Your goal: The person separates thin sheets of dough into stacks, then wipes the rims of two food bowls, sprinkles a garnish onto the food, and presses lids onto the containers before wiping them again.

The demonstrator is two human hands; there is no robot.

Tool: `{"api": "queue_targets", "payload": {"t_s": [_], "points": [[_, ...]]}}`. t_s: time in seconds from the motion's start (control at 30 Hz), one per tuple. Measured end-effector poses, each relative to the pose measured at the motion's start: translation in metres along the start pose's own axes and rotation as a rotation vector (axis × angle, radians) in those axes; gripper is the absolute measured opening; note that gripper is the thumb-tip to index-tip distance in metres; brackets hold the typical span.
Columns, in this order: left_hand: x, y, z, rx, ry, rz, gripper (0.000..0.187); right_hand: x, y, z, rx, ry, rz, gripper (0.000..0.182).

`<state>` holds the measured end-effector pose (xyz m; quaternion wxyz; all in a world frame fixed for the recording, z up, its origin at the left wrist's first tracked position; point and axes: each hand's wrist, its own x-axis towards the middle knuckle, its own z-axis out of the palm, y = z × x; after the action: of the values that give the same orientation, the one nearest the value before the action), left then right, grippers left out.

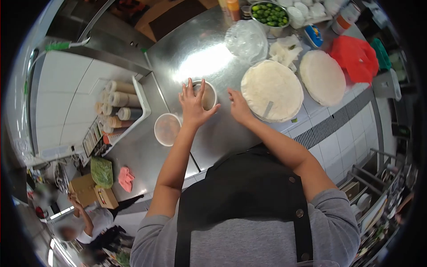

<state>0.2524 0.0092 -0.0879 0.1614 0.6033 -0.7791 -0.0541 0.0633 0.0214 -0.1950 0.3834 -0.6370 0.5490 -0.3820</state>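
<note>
My left hand (195,107) is spread wide over a round, white-rimmed tub (210,94), with its fingers across the opening and the thumb at the near rim. What the tub holds is mostly hidden by the hand. To its left stands a second round tub (167,129) with some orange-brown contents. My right hand (240,108) is closed, its fingers curled in beside the left edge of a stack of pale flat round tortillas (273,89). Anything inside those fingers is hidden. A grey strip (268,109) lies on top of the stack.
Another pale round stack (322,78) is at right, by a red plastic bag (353,58). A bowl of limes (270,15) and a clear plastic bag (247,41) stand behind. Sauce bottles (122,99) fill a white rack at left. Another person (89,222) is at lower left.
</note>
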Motion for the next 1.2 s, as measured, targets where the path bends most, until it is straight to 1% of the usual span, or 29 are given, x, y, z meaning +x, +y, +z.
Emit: {"api": "queue_targets", "payload": {"t_s": [0.03, 0.07, 0.13, 0.2, 0.23, 0.27, 0.3, 0.37, 0.4, 0.43, 0.47, 0.57, 0.6, 0.67, 0.7, 0.73, 0.77, 0.8, 0.83, 0.87, 0.9, 0.93, 1.0, 1.03, 1.07, 1.1, 1.13, 1.17, 1.2], "points": [[-0.006, 0.003, -0.014, -0.130, 0.053, -0.050, 0.101, 0.001, 0.000, -0.002, 0.014, -0.033, 0.002, 0.057], [-0.018, -0.007, -0.024, -0.121, 0.067, -0.078, 0.101, 0.003, -0.002, -0.003, 0.028, -0.065, 0.003, 0.055], [-0.048, -0.042, -0.054, -0.154, 0.403, -0.137, 0.081, -0.002, -0.008, -0.007, 0.045, -0.117, -0.005, 0.055], [-0.098, -0.111, -0.080, 0.112, 0.579, -0.174, 0.062, -0.008, -0.012, -0.008, 0.052, -0.156, 0.003, 0.055], [-0.127, -0.146, -0.089, 0.263, 0.645, -0.324, 0.054, -0.011, -0.013, -0.008, 0.022, -0.146, -0.028, 0.055], [-0.168, -0.201, -0.083, 0.241, 0.774, -0.529, 0.054, -0.014, -0.013, -0.008, -0.009, -0.137, -0.059, 0.055], [-0.209, -0.243, -0.084, 0.233, 0.809, -0.772, 0.059, -0.015, -0.011, -0.007, -0.015, -0.154, -0.062, 0.055], [-0.317, -0.357, -0.070, 0.564, 0.551, -1.092, 0.064, -0.017, -0.005, -0.001, -0.104, -0.101, -0.132, 0.055], [-0.386, -0.422, -0.061, 0.571, 0.550, -1.105, 0.064, -0.019, -0.007, 0.001, -0.100, -0.115, -0.136, 0.055], [-0.430, -0.480, -0.056, 0.329, 0.082, -1.237, 0.065, -0.021, -0.009, 0.001, -0.087, -0.108, -0.096, 0.054], [-0.441, -0.480, -0.063, 0.333, 0.085, -1.242, 0.065, -0.022, -0.012, 0.002, -0.073, -0.096, -0.057, 0.053], [-0.453, -0.451, -0.079, 0.184, 0.230, -1.030, 0.056, -0.034, -0.022, 0.004, -0.143, -0.070, -0.054, 0.049], [-0.462, -0.464, -0.078, 0.184, 0.223, -1.034, 0.056, -0.040, -0.027, 0.008, -0.143, -0.074, -0.049, 0.049], [-0.477, -0.490, -0.068, 0.339, 0.065, -1.103, 0.050, -0.055, -0.035, 0.014, -0.244, 0.034, -0.121, 0.042], [-0.439, -0.450, -0.077, 0.339, 0.061, -1.104, 0.050, -0.064, -0.037, 0.018, -0.245, 0.031, -0.118, 0.042], [-0.393, -0.388, -0.107, -0.246, -0.404, -1.181, 0.042, -0.074, -0.040, 0.024, -0.160, -0.075, -0.024, 0.038], [-0.335, -0.371, -0.164, -0.840, -0.870, -1.152, 0.034, -0.085, -0.044, 0.030, -0.073, -0.176, 0.073, 0.035], [-0.356, -0.345, -0.116, -0.234, -0.625, -1.004, 0.012, -0.096, -0.052, 0.036, 0.000, -0.265, 0.018, 0.032], [-0.316, -0.282, -0.121, -0.407, -0.674, -0.849, 0.018, -0.106, -0.063, 0.043, 0.072, -0.353, -0.038, 0.029], [-0.281, -0.226, -0.116, -0.486, -0.700, -0.704, 0.020, -0.114, -0.076, 0.050, 0.176, -0.485, 0.033, 0.029], [-0.252, -0.179, -0.108, -0.634, -0.709, -0.558, 0.021, -0.120, -0.089, 0.056, 0.284, -0.610, 0.105, 0.030], [-0.226, -0.133, -0.101, -0.748, -0.692, -0.502, 0.015, -0.122, -0.101, 0.063, 0.289, -0.584, 0.116, 0.030], [-0.186, -0.064, -0.070, -1.133, -0.471, -0.428, 0.013, -0.126, -0.114, 0.068, 0.337, -0.503, -0.075, 0.028], [-0.166, -0.047, -0.063, -0.965, -0.430, -0.366, 0.015, -0.126, -0.107, 0.066, 0.339, -0.468, -0.062, 0.028], [-0.143, -0.035, -0.060, -0.800, -0.385, -0.297, 0.018, -0.119, -0.093, 0.064, 0.514, -0.333, 0.102, 0.026], [-0.118, -0.024, -0.064, -0.723, -0.295, -0.239, 0.024, -0.110, -0.075, 0.061, 0.687, -0.190, 0.261, 0.023], [-0.093, -0.009, -0.071, -0.653, -0.203, -0.181, 0.029, -0.101, -0.045, 0.054, 0.498, -0.014, 0.194, 0.019], [-0.067, 0.006, -0.086, -0.519, -0.227, -0.130, 0.042, -0.093, -0.018, 0.042, 0.301, 0.153, 0.133, 0.016], [-0.043, 0.014, -0.096, -0.385, -0.246, -0.078, 0.055, -0.083, -0.020, 0.022, 0.166, 0.307, 0.147, 0.014]]}}
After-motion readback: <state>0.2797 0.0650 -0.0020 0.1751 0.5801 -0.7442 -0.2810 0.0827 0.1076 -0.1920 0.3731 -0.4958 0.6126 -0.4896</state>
